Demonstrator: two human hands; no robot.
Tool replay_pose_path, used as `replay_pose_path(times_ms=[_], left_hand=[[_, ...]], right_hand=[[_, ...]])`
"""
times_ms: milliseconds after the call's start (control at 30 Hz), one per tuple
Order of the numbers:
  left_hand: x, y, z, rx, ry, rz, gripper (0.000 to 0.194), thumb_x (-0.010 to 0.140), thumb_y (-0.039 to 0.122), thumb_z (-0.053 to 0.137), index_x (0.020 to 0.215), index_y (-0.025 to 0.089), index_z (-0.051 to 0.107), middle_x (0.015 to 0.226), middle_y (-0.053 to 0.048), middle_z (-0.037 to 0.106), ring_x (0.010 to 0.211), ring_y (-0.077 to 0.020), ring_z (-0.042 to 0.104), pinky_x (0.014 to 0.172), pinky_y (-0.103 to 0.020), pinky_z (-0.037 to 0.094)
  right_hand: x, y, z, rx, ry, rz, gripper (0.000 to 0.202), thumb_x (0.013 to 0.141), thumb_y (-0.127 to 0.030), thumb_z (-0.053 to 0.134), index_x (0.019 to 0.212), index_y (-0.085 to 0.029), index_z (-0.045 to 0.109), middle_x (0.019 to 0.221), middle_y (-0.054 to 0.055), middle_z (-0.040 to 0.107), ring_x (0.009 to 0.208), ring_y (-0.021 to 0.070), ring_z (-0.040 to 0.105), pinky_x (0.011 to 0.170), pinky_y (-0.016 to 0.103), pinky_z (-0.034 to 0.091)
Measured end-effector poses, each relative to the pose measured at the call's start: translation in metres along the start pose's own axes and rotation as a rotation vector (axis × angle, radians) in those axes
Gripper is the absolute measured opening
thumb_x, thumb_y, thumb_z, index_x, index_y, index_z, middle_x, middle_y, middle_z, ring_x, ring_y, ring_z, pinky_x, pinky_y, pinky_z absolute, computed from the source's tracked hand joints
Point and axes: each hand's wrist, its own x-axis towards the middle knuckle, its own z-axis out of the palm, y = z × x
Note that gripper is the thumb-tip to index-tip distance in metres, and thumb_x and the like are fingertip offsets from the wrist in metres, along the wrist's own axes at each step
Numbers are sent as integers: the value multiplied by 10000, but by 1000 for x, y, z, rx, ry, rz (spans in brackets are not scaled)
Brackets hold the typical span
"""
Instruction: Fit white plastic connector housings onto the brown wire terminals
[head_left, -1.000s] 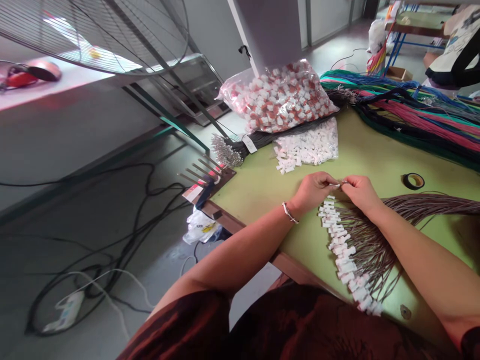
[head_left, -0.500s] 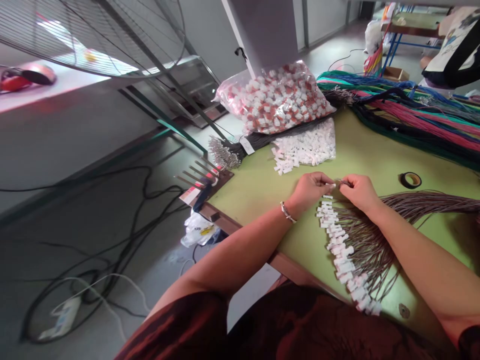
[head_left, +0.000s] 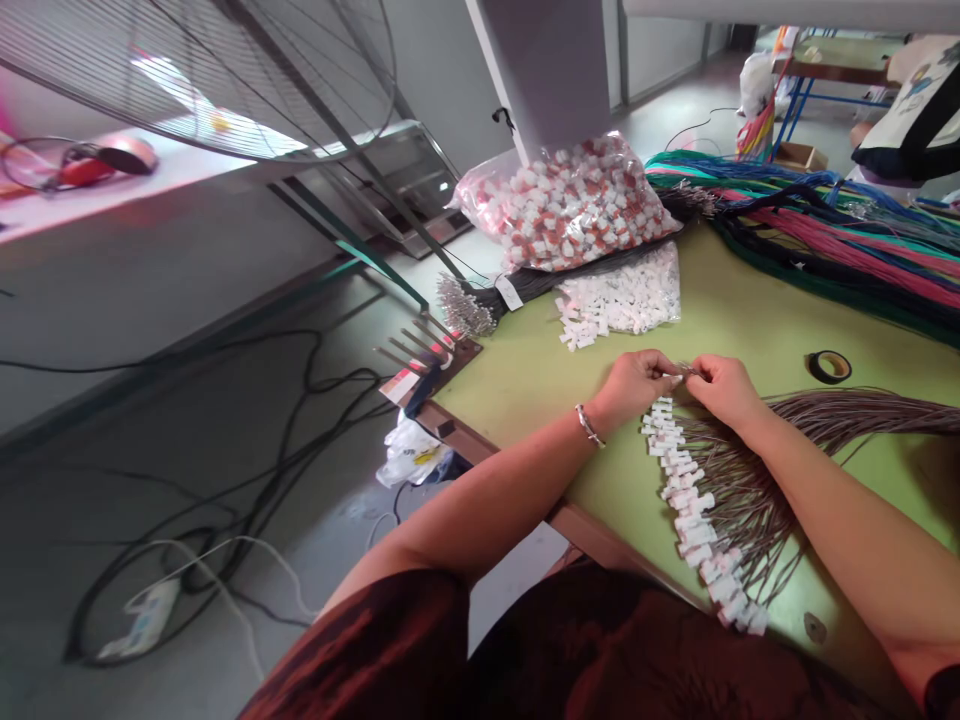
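Observation:
My left hand (head_left: 640,385) pinches a small white connector housing (head_left: 673,381) between thumb and fingertips. Close beside it, my right hand (head_left: 721,392) is closed on thin brown wires, whose metal-tipped ends (head_left: 685,369) point toward the housing. The fingertips almost meet, so I cannot tell whether a wire sits inside the housing. Below my hands, a slanting row of white connectors (head_left: 694,528) lies on the green tabletop (head_left: 525,400), fitted to brown wires (head_left: 742,480). These wires gather into a bundle (head_left: 862,420) running right beneath my right forearm.
A bag of white-and-orange connectors (head_left: 577,205) and a smaller bag of white housings (head_left: 626,292) lie at the back. Black tape (head_left: 829,366) is to the right, with coloured wire bundles (head_left: 817,240) beyond. A pronged metal rack (head_left: 424,345) stands at the left corner. A person (head_left: 915,110) is far right.
The whole view has shifted slightly, so things appear a little further right. Both hands stay together at the top of the connector row, with only slight finger movement.

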Motion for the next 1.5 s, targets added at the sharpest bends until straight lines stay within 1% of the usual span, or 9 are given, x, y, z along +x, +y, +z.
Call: replay_pose_path(times_ms=[167, 200, 233, 333, 433, 833, 1067, 1233, 1500], left_hand=[[-7, 18, -36, 326, -438, 213, 117, 671, 246, 685, 753, 163, 695, 763, -56, 678, 659, -132, 596, 615, -236, 473], [-6, 23, -46, 395, -423, 251, 111, 674, 246, 684, 756, 174, 700, 800, -63, 678, 699, -148, 602, 657, -256, 480], [-5, 27, -55, 483, -302, 263, 94, 688, 243, 671, 754, 181, 698, 818, -68, 672, 729, -164, 600, 694, -280, 479], [4, 29, -80, 805, 289, 135, 104, 729, 201, 607, 802, 176, 677, 854, -88, 626, 772, -209, 576, 757, -355, 455], [10, 23, -91, 986, 360, 15, 171, 714, 168, 604, 877, 163, 655, 945, -105, 579, 810, -228, 559, 772, -369, 441], [8, 16, -73, 1106, 179, 103, 198, 810, 190, 500, 931, 188, 656, 968, -116, 602, 931, -271, 548, 766, -363, 420], [10, 7, -49, 893, 15, 277, 190, 808, 258, 543, 884, 208, 710, 888, -78, 635, 863, -219, 570, 789, -324, 431], [11, 4, -53, 804, -41, 332, 352, 703, 241, 677, 1049, 174, 660, 906, -70, 636, 795, -183, 561, 757, -311, 449], [14, 7, -42, 883, -5, 308, 103, 780, 222, 594, 778, 173, 684, 829, -62, 648, 828, -197, 581, 767, -314, 455]], right_hand=[[2, 1, -5, 304, 33, 144, 236, 666, -384, 606, 718, -154, 618, 542, -9, 579, 459, 99, 459, 473, 238, 364], [2, 1, -4, 358, 18, 177, 262, 653, -390, 626, 770, -155, 623, 535, -18, 572, 433, 92, 439, 446, 233, 347], [2, 1, -3, 393, 3, 196, 289, 641, -387, 642, 813, -156, 623, 522, -29, 559, 410, 83, 410, 418, 225, 320], [2, 1, 0, 421, -11, 207, 284, 621, -348, 651, 823, -152, 617, 515, -36, 544, 399, 67, 360, 389, 210, 252], [3, 3, 3, 410, 22, 206, 167, 619, -302, 611, 699, -157, 588, 494, -46, 505, 415, 61, 329, 407, 212, 226], [-1, 0, 3, 262, 67, 104, 145, 624, -304, 597, 637, -160, 587, 521, -45, 466, 491, 82, 355, 497, 231, 294], [-2, -2, 0, 153, 121, 46, 163, 650, -314, 589, 641, -152, 608, 540, -31, 495, 517, 92, 383, 530, 242, 324], [-3, 0, 0, 126, 114, 33, 107, 637, -263, 559, 611, -160, 572, 519, -40, 466, 503, 89, 372, 508, 235, 310], [0, 1, 1, 107, 130, 34, 163, 655, -307, 575, 638, -148, 610, 524, -30, 494, 496, 88, 381, 501, 232, 310]])
